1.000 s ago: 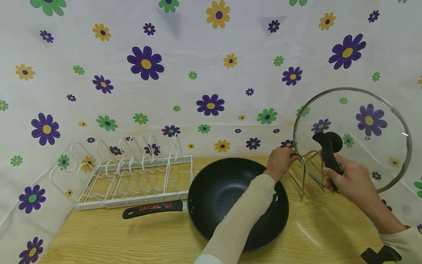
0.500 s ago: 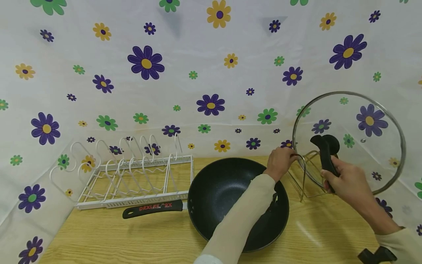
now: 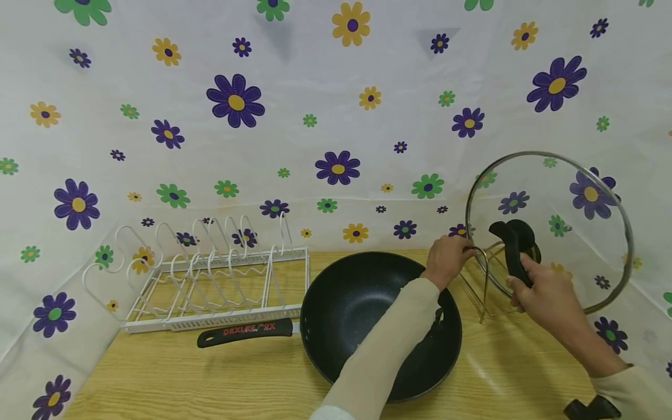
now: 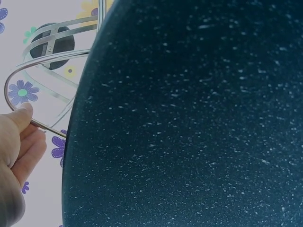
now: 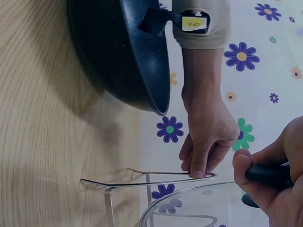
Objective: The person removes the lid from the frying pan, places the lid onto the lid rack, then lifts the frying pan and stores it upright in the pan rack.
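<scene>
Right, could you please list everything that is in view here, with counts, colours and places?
Glass lid: one, clear with a metal rim and black handle, held upright at the right above the table.
Wire stand: one, silver metal, on the table right of the wok, below the lid.
Wok: one, black speckled, centre of the table; its black handle with red lettering points left.
Dish rack: one, white wire, at the left rear of the table.
Table: one, light wood.
Backdrop cloth: one, white with purple, green and yellow flowers, behind.
Left hand: holds the wire stand's top loop.
Right hand: grips the lid's handle.
</scene>
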Motion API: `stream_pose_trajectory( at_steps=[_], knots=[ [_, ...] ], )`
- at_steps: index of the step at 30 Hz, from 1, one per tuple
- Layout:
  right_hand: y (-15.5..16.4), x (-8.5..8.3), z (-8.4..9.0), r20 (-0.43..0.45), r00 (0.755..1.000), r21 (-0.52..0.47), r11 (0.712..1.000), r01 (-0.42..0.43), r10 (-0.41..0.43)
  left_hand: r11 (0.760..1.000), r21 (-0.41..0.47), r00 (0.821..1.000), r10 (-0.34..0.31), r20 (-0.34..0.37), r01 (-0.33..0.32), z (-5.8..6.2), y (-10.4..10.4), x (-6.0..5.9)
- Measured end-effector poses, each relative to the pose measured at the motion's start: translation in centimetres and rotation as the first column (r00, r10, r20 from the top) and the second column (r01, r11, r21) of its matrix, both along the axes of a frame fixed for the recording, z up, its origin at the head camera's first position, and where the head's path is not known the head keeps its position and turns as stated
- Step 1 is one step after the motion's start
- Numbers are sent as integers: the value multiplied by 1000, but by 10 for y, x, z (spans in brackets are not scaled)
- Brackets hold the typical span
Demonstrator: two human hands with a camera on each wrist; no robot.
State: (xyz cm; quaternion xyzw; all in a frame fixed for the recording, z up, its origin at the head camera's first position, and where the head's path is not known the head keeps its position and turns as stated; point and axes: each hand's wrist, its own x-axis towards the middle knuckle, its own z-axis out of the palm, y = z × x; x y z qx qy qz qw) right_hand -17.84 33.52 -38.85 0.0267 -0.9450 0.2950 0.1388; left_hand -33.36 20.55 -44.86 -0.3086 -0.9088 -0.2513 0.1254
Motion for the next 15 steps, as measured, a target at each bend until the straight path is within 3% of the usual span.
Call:
stream_pose_trajectory(
  at_steps=[15],
  knots=[
    [-4, -2, -11, 5, 1000, 74, 997, 26, -27, 999, 38, 996, 15, 84, -19, 0, 0, 1]
  ],
)
